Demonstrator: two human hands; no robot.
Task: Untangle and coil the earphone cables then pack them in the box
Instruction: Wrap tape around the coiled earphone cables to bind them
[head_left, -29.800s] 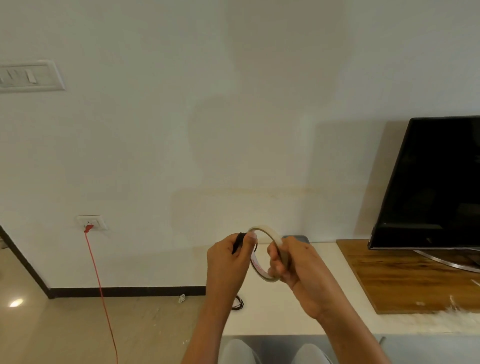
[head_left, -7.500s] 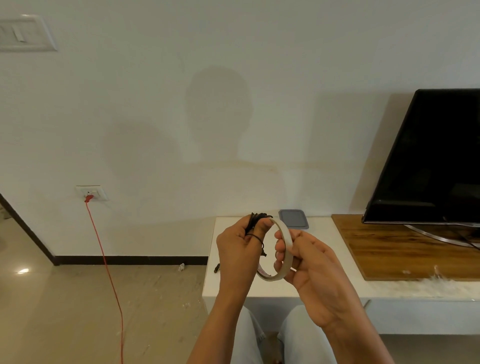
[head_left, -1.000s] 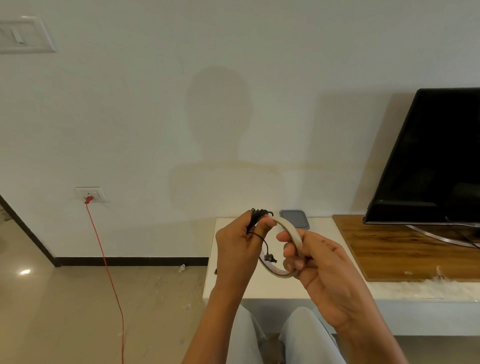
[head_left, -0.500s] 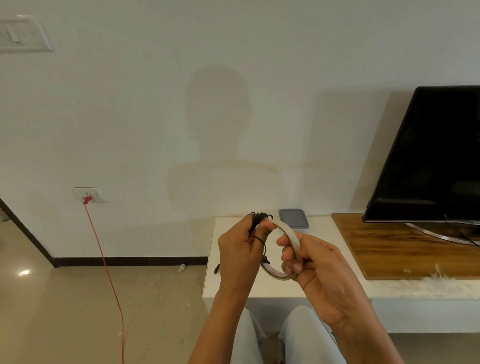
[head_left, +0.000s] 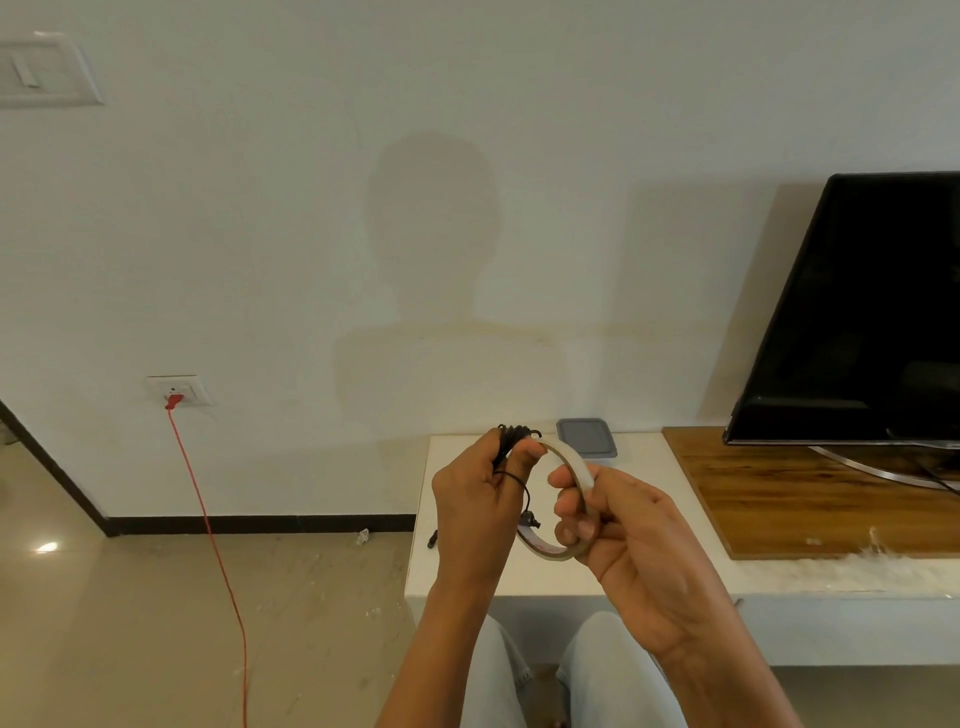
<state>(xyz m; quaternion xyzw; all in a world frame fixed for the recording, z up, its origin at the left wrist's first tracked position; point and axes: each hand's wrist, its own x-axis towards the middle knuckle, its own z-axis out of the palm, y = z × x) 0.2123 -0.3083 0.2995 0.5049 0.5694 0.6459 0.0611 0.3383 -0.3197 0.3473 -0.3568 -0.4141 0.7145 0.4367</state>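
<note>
Here are one cable coil (head_left: 511, 440), one tape roll (head_left: 570, 460).

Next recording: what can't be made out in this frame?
Head view only.
1. Most of the coiled earphone cable is hidden inside the left hand; its neatness is unclear.
2. Any free end of the tape roll is hidden by the right hand.
3. The box has its lid on; contents unseen.
4. The small black item at the table edge is too small to identify.
5. The television is cut off by the right edge.
</note>
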